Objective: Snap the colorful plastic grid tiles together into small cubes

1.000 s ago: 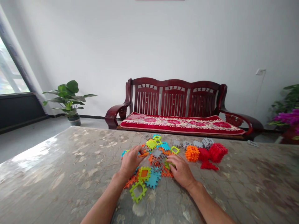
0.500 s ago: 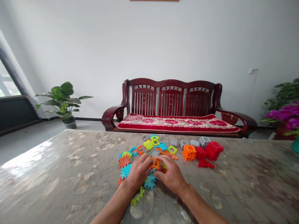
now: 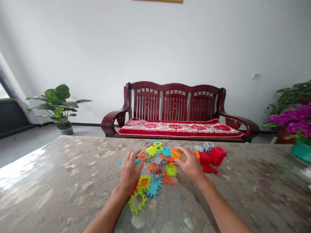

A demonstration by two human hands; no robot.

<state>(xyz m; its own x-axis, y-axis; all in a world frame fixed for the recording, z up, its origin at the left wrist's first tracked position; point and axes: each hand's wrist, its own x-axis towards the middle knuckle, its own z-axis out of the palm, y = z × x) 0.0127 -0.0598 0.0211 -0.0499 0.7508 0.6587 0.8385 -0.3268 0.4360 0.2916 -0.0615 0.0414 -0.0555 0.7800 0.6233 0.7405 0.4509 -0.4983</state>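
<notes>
On the table [image 3: 73, 181], bright notched square tiles [image 3: 155, 168] lie between left hand [image 3: 128, 171] and right hand [image 3: 191, 165], fingers spread open.

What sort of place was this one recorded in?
Most likely a home living room. A carved wooden bench with a red floral cushion stands against a white wall, a potted plant sits on the floor, and coloured toy tiles lie on a table.

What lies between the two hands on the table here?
In the head view, loose flat puzzle pieces lie between the left hand and right hand: grey, orange and green ones.
</notes>
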